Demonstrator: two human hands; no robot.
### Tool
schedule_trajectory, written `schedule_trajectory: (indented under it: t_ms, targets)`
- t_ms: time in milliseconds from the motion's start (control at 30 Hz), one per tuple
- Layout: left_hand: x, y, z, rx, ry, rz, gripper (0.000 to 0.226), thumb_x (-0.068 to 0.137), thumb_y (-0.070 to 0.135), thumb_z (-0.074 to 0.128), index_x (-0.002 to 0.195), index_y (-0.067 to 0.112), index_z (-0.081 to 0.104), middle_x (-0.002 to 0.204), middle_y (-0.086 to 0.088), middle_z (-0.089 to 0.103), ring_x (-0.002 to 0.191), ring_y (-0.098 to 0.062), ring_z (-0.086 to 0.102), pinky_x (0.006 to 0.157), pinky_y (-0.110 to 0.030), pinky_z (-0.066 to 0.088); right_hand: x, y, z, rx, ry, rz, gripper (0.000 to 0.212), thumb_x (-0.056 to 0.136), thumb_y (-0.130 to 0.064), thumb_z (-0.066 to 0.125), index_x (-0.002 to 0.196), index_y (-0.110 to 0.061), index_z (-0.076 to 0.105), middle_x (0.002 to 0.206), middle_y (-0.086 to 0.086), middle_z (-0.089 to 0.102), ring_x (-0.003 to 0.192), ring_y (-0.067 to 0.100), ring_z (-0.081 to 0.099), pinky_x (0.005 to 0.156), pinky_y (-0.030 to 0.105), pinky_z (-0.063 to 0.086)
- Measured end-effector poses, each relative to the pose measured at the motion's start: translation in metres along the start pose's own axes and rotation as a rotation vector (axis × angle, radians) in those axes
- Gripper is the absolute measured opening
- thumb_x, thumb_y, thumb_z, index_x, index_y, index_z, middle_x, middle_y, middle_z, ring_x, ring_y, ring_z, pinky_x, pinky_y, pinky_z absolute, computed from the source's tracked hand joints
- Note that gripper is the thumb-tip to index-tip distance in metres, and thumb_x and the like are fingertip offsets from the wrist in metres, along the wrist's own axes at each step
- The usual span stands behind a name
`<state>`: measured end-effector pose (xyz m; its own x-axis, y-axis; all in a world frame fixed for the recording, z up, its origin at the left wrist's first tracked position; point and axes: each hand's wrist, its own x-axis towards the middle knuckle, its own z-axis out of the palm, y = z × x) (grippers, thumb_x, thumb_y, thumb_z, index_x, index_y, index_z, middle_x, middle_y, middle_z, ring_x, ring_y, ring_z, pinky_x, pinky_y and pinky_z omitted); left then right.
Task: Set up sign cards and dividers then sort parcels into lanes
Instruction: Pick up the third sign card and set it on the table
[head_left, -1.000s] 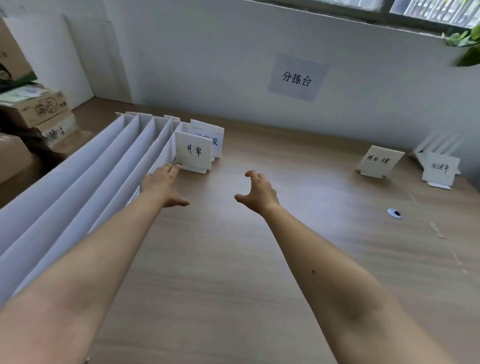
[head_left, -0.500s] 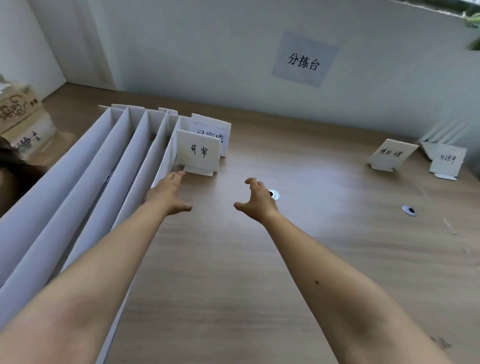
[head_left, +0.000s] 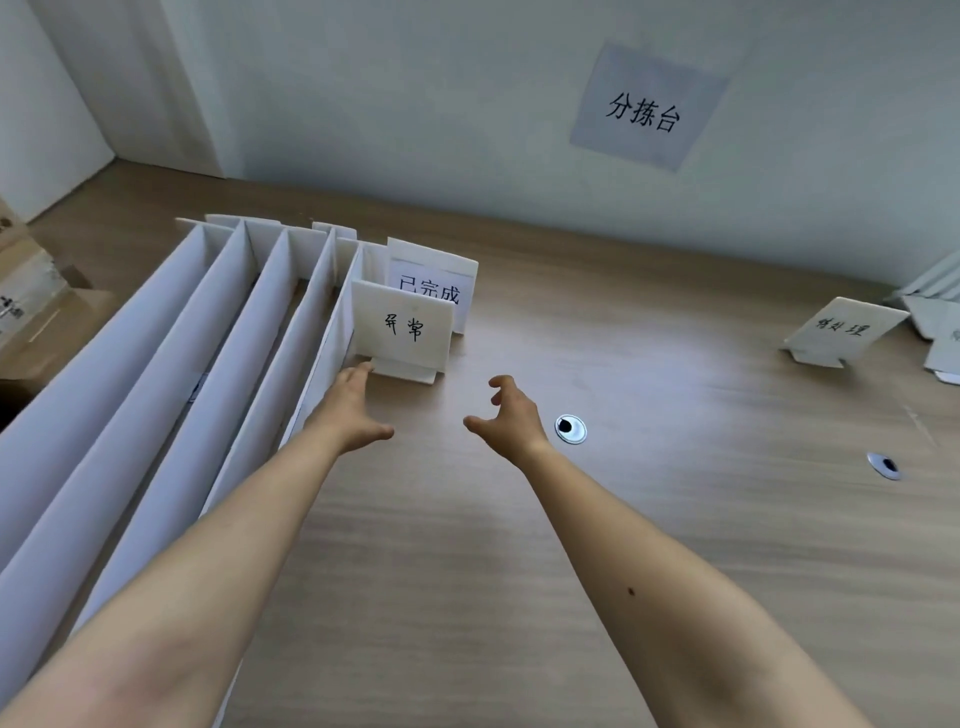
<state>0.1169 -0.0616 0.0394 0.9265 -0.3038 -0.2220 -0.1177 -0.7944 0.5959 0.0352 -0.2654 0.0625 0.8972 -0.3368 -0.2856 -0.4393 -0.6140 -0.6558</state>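
Wooden table (head_left: 571, 571), dividers (head_left: 156, 389) at 9 o'clock.
Left hand (head_left: 350, 405), fingers straight together, by front sign card (head_left: 402, 327); right hand (head_left: 511, 415) at 3 o'clock — fingers spread, half-curled, empty.

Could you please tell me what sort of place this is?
Probably a parcel sorting station: a wall sign reads 分拣台, and white dividers form lanes on a wooden table beside standing sign cards.

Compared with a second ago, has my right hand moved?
Yes. The right hand has moved left toward the front sign card: the fixed table grommet, then hidden behind it, now lies clear to its right.
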Motion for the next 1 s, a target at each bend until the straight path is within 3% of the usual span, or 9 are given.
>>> schedule_trajectory:
  t_ms: [100, 200, 333, 433, 567, 700, 867, 1000]
  targets:
    - [0.026, -0.008, 0.008, -0.027, -0.002, -0.008, 0.096, 0.071, 0.023, 0.080, 0.148, 0.018, 0.023, 0.151, -0.009, 0.021, 0.135, -0.026, 0.034, 0.109, -0.036, 0.033, 0.026, 0.001, 0.005, 0.102, 0.006, 0.026, 0.062, 0.086, -0.022, 0.067, 0.139, -0.013, 0.035, 0.127, 0.009, 0.053, 0.105, 0.020, 0.048, 0.079, 0.029, 0.041]
    - [0.049, -0.018, 0.016, -0.019, 0.024, -0.025, 0.092, 0.071, 0.021, 0.080, 0.146, 0.016, 0.027, 0.147, -0.013, 0.024, 0.132, -0.029, 0.037, 0.108, -0.036, 0.033, 0.047, 0.004, 0.015, 0.118, -0.004, 0.052, 0.065, 0.087, -0.018, 0.066, 0.141, -0.013, 0.030, 0.120, 0.009, 0.057, 0.098, 0.020, 0.049, 0.082, 0.033, 0.046]
    - [0.078, -0.026, 0.025, 0.060, 0.096, -0.084, 0.077, 0.074, 0.021, 0.077, 0.139, 0.012, 0.037, 0.140, -0.018, 0.030, 0.124, -0.036, 0.043, 0.100, -0.041, 0.040, 0.074, 0.002, 0.032, 0.157, -0.041, 0.094, 0.068, 0.089, -0.017, 0.064, 0.145, -0.014, 0.026, 0.127, 0.011, 0.054, 0.113, 0.026, 0.052, 0.094, 0.037, 0.046]
    - [0.096, -0.032, 0.031, 0.033, 0.103, -0.100, 0.070, 0.072, 0.019, 0.078, 0.133, 0.011, 0.045, 0.141, -0.024, 0.028, 0.130, -0.036, 0.035, 0.104, -0.040, 0.037, 0.094, -0.003, 0.044, 0.225, -0.023, 0.124, 0.066, 0.090, -0.014, 0.063, 0.145, -0.015, 0.028, 0.135, 0.012, 0.047, 0.123, 0.029, 0.048, 0.100, 0.038, 0.044]
    - [0.114, -0.039, 0.029, 0.024, 0.110, -0.120, 0.061, 0.071, 0.017, 0.079, 0.127, 0.010, 0.054, 0.140, -0.026, 0.033, 0.134, -0.035, 0.031, 0.106, -0.034, 0.033, 0.120, -0.014, 0.050, 0.262, 0.079, 0.145, 0.058, 0.089, -0.010, 0.062, 0.139, -0.018, 0.035, 0.137, 0.011, 0.046, 0.124, 0.029, 0.047, 0.104, 0.046, 0.041]
    - [0.128, -0.037, 0.027, -0.061, 0.124, -0.138, 0.057, 0.073, 0.013, 0.077, 0.126, 0.008, 0.056, 0.145, -0.027, 0.025, 0.137, -0.032, 0.029, 0.109, -0.028, 0.028, 0.143, -0.026, 0.046, 0.250, 0.088, 0.157, 0.058, 0.089, -0.009, 0.062, 0.140, -0.019, 0.034, 0.136, 0.011, 0.040, 0.124, 0.030, 0.044, 0.103, 0.044, 0.040]
    - [0.140, -0.035, 0.025, -0.114, 0.115, -0.099, 0.053, 0.073, 0.007, 0.075, 0.123, 0.007, 0.058, 0.144, -0.026, 0.031, 0.139, -0.028, 0.026, 0.110, -0.025, 0.025, 0.160, -0.032, 0.048, 0.273, 0.087, 0.158, 0.032, 0.091, -0.007, 0.059, 0.121, -0.015, 0.053, 0.129, 0.011, 0.047, 0.118, 0.029, 0.050, 0.100, 0.044, 0.043]
    - [0.142, -0.031, 0.023, -0.111, 0.104, -0.078, 0.051, 0.072, 0.004, 0.073, 0.121, 0.005, 0.058, 0.145, -0.022, 0.032, 0.138, -0.025, 0.029, 0.107, -0.021, 0.023, 0.162, -0.035, 0.045, 0.308, 0.102, 0.154, 0.025, 0.092, -0.009, 0.058, 0.116, -0.014, 0.054, 0.121, 0.009, 0.053, 0.108, 0.028, 0.055, 0.091, 0.040, 0.049]
